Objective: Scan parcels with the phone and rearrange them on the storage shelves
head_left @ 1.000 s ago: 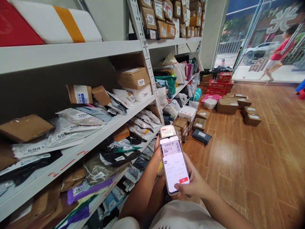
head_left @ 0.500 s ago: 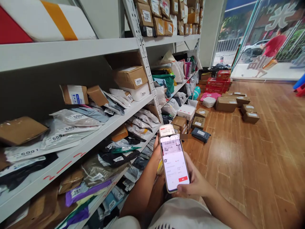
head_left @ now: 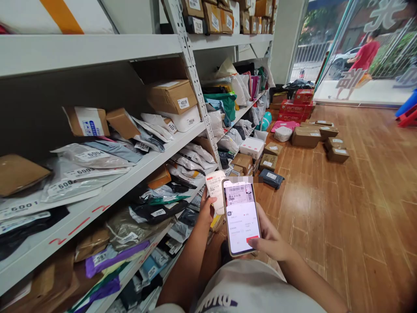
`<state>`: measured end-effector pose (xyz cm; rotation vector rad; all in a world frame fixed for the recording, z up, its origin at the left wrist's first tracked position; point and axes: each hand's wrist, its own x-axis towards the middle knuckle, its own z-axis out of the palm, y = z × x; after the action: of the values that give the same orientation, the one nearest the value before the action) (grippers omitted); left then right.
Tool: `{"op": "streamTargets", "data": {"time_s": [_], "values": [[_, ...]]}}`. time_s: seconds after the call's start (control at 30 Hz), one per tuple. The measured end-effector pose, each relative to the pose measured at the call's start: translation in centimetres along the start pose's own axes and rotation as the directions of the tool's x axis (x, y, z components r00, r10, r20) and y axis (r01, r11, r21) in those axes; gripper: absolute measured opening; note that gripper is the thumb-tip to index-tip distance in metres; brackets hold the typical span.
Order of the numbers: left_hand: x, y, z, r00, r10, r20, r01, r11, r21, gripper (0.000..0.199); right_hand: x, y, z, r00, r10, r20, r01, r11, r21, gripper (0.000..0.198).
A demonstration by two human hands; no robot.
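My right hand (head_left: 269, 234) is closed around a smartphone (head_left: 243, 221), its thumb on the red button low on the lit screen. A barcode label shows in the upper part of that screen. Just left of the phone, my left hand (head_left: 206, 206) grips a small white package (head_left: 215, 189) with a printed shipping label, thumb on its front. The phone's left edge covers part of the package. Both are held in front of my body, above the floor.
Metal shelves (head_left: 156, 156) on the left hold numbered parcels, among them a box marked 4039 (head_left: 174, 98). Cartons (head_left: 306, 137), red boxes (head_left: 296, 108) and a dark parcel (head_left: 271, 178) lie on the wooden floor (head_left: 325, 226). Beyond the glass, a person (head_left: 365, 56) is outside.
The white package has come out leftward from behind the phone, showing more of its label. My right thumb has moved onto the red button. The person outside has shifted left.
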<state>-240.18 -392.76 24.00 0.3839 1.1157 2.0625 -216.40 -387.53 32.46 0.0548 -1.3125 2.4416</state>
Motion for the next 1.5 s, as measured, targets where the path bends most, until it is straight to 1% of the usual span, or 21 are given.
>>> {"op": "streamTargets", "data": {"time_s": [0.1,0.2,0.3,0.47,0.6,0.7,0.77,0.9,1.03,1.13,1.23,1.37,1.5], "values": [[-0.1,0.8,0.0,0.998,0.056,-0.022,-0.056,0.998,0.012,0.063,0.0,-0.3,-0.3,1.000,-0.004,-0.021,0.003,1.000,-0.019,0.101],[-0.1,1.4,-0.1,0.996,0.082,-0.041,-0.081,0.997,0.020,0.068,0.2,-0.4,-0.7,1.000,0.011,-0.017,-0.011,1.000,-0.011,0.112],[-0.4,1.9,0.1,0.995,0.095,-0.029,-0.094,0.995,0.032,0.070,0.5,-0.4,-1.0,1.000,0.010,-0.026,-0.010,1.000,-0.010,0.117],[-1.5,3.1,1.1,0.991,0.125,-0.055,-0.122,0.991,0.058,0.063,0.9,-0.2,-1.1,0.997,0.017,-0.071,-0.021,0.998,-0.052,0.113],[-2.4,3.6,1.6,0.992,0.103,-0.067,-0.098,0.993,0.064,0.065,0.8,0.4,-1.7,0.994,-0.005,-0.109,-0.002,0.998,-0.061,0.113],[-2.6,3.8,1.6,0.989,0.124,-0.079,-0.120,0.991,0.054,0.067,0.4,1.1,-2.4,0.986,-0.014,-0.168,0.005,0.999,-0.053,0.109],[-2.6,3.8,1.6,0.988,0.136,-0.078,-0.131,0.989,0.060,0.067,0.2,1.4,-2.9,0.983,-0.003,-0.186,-0.006,0.999,-0.046,0.106],[-2.7,3.9,1.5,0.987,0.126,-0.104,-0.118,0.990,0.082,0.065,0.2,1.5,-3.2,0.985,0.009,-0.172,-0.017,0.999,-0.043,0.105],[-2.8,4.1,1.7,0.983,0.150,-0.104,-0.142,0.986,0.083,0.063,0.4,1.5,-3.0,0.983,0.001,-0.186,-0.008,0.999,-0.038,0.106],[-2.9,4.3,1.9,0.983,0.159,-0.090,-0.153,0.985,0.077,0.070,0.6,1.5,-2.9,0.981,0.036,-0.189,-0.042,0.999,-0.030,0.108],[-2.9,4.5,2.2,0.982,0.158,-0.106,-0.150,0.986,0.080,0.078,0.8,1.4,-2.8,0.983,0.021,-0.182,-0.029,0.999,-0.041,0.110],[-3.0,4.7,2.3,0.980,0.155,-0.125,-0.145,0.985,0.092,0.077,1.1,1.1,-2.5,0.987,-0.004,-0.159,-0.005,0.998,-0.056,0.115],[-3.1,4.9,2.2,0.978,0.164,-0.129,-0.152,0.984,0.093,0.074,1.2,0.9,-2.2,0.989,0.005,-0.147,-0.014,0.998,-0.055,0.113]]}}
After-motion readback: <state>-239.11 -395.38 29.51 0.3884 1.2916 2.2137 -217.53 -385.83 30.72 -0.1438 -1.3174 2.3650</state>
